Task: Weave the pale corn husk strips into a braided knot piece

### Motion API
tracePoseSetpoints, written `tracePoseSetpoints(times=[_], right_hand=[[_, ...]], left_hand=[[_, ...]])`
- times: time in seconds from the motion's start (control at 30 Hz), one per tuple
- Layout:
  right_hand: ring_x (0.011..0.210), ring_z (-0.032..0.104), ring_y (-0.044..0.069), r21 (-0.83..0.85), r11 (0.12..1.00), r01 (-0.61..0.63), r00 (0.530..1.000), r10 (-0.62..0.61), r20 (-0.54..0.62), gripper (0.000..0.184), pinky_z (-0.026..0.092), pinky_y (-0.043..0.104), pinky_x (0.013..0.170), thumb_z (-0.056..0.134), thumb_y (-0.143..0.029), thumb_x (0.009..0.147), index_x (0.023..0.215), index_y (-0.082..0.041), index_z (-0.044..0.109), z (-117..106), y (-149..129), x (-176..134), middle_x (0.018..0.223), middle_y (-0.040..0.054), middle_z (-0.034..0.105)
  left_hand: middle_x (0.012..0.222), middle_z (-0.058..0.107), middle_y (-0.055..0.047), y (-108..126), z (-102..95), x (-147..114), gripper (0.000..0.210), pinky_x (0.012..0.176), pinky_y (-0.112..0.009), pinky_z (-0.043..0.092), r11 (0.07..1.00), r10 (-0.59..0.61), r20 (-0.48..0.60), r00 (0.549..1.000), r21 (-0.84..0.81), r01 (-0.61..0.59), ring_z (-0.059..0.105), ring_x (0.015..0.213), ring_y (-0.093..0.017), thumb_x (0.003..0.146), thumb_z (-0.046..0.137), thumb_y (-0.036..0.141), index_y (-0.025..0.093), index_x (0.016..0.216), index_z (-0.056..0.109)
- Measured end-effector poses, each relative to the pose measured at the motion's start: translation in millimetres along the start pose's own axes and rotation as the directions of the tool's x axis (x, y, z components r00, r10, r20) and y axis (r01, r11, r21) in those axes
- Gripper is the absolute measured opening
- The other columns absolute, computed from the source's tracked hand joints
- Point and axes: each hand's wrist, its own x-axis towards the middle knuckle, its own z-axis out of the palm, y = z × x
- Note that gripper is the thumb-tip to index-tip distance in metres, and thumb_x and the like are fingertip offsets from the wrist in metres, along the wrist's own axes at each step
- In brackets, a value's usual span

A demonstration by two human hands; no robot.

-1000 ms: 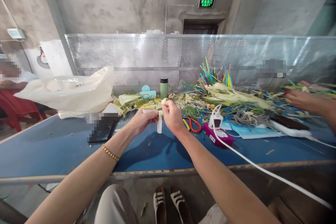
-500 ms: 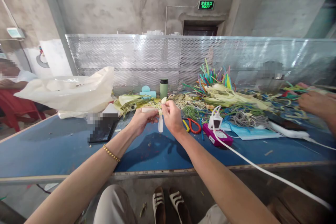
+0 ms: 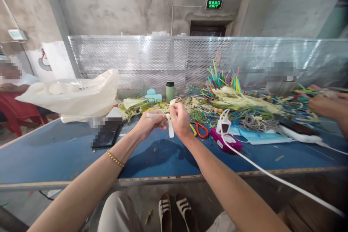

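My left hand (image 3: 150, 124), with a beaded bracelet on the wrist, is closed in a pinch on a pale husk strip (image 3: 171, 129). One end of the strip hangs down between my two hands. Pinched beside it, my right hand (image 3: 180, 120) grips the upper part of the same strip, where a pale piece sticks up above the fingertips. Something whitish (image 3: 155, 115) lies along my left thumb; I cannot tell what it is. Both hands are above the blue table (image 3: 67, 156), in front of a pile of corn husks (image 3: 241, 100).
A green bottle (image 3: 170, 92) stands behind my hands. Red-handled scissors (image 3: 201, 130), a purple box (image 3: 225, 141) with a white charger, and a cable lie to the right. A plastic bag (image 3: 73, 96) is at the left. Another person's hands (image 3: 328, 105) work at far right.
My right hand has shifted slightly to the right, and the hanging end of the strip has swung right with it. My left hand stays almost where it was.
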Motion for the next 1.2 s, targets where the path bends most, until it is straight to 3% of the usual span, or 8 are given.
tracePoseSetpoints(times=[0.5,0.6,0.73,0.9,0.97,1.07,1.13,1.2], right_hand=[[0.059,0.058,0.016,-0.041,0.999,-0.004,0.999,0.002,-0.033,0.017,0.039,0.026,0.058,0.045,-0.035,0.092,0.086,-0.020,0.052,-1,-5,-1,0.065,0.0024,0.063],[0.058,0.058,0.016,-0.046,0.999,-0.001,0.999,-0.001,-0.033,0.017,0.038,0.027,0.058,0.045,-0.034,0.092,0.087,-0.019,0.052,-2,-5,-1,0.066,0.0031,0.063],[0.061,0.059,0.018,-0.063,0.998,-0.008,1.000,0.008,-0.010,0.018,0.039,0.028,0.060,0.046,-0.034,0.092,0.088,-0.019,0.054,-1,-4,-2,0.069,0.0051,0.065],[0.065,0.059,0.019,-0.071,0.997,-0.032,0.995,0.039,0.092,0.021,0.039,0.028,0.062,0.047,-0.037,0.093,0.084,-0.019,0.056,-6,-1,4,0.071,0.0052,0.065],[0.069,0.059,0.020,-0.128,0.991,-0.031,0.998,0.037,0.044,0.026,0.040,0.029,0.065,0.046,-0.040,0.094,0.083,-0.019,0.058,-13,-1,8,0.073,0.0065,0.066],[0.082,0.057,0.022,-0.296,0.949,0.110,0.986,-0.142,-0.087,0.026,0.039,0.032,0.073,0.048,-0.036,0.093,0.078,-0.019,0.059,-23,-5,12,0.083,0.0104,0.066],[0.072,0.055,0.019,-0.268,0.952,0.146,0.987,-0.159,-0.025,0.030,0.038,0.030,0.068,0.046,-0.036,0.094,0.074,-0.019,0.060,-24,-8,10,0.075,0.0078,0.064],[0.058,0.050,0.016,-0.183,0.975,0.128,0.985,-0.102,0.142,0.034,0.035,0.028,0.059,0.047,-0.039,0.094,0.068,-0.020,0.060,-20,-10,6,0.062,0.0038,0.061]], left_hand=[[0.068,0.070,-0.007,4,2.2,-2,0.016,0.056,-0.030,0.042,0.996,-0.051,0.020,0.999,0.072,0.049,0.065,0.055,-0.018,0.069,0.062,0.016,0.011,0.083,0.069],[0.068,0.069,-0.008,5,2.0,-2,0.012,0.057,-0.029,0.043,0.993,-0.057,0.061,0.997,0.103,0.050,0.066,0.057,-0.019,0.071,0.067,0.023,0.011,0.072,0.068],[0.064,0.067,-0.007,4,2.3,-2,0.029,0.057,-0.028,0.042,0.990,-0.020,0.092,0.996,0.139,0.007,0.064,0.058,-0.017,0.075,0.071,0.039,0.010,0.069,0.068],[0.061,0.065,-0.005,-1,-0.7,0,0.027,0.056,-0.027,0.042,0.991,0.007,0.040,0.999,0.132,-0.012,0.057,0.053,-0.012,0.070,0.077,0.036,0.011,0.065,0.067],[0.062,0.065,-0.005,-3,-3.2,2,0.026,0.056,-0.027,0.043,0.995,0.005,0.003,1.000,0.103,-0.006,0.055,0.053,-0.011,0.069,0.078,0.035,0.011,0.064,0.068],[0.062,0.064,-0.004,-4,-7.3,4,0.026,0.054,-0.025,0.041,0.997,0.020,-0.086,0.996,0.078,-0.013,0.052,0.052,-0.010,0.068,0.078,0.034,0.011,0.065,0.068],[0.062,0.063,-0.004,-4,-10.0,6,0.026,0.053,-0.025,0.039,0.997,0.034,-0.142,0.989,0.067,-0.025,0.051,0.051,-0.009,0.067,0.079,0.034,0.011,0.065,0.068],[0.061,0.063,-0.003,-4,-12.1,7,0.026,0.053,-0.024,0.037,0.997,0.058,-0.181,0.982,0.064,-0.047,0.050,0.051,-0.009,0.068,0.078,0.035,0.011,0.065,0.068]])
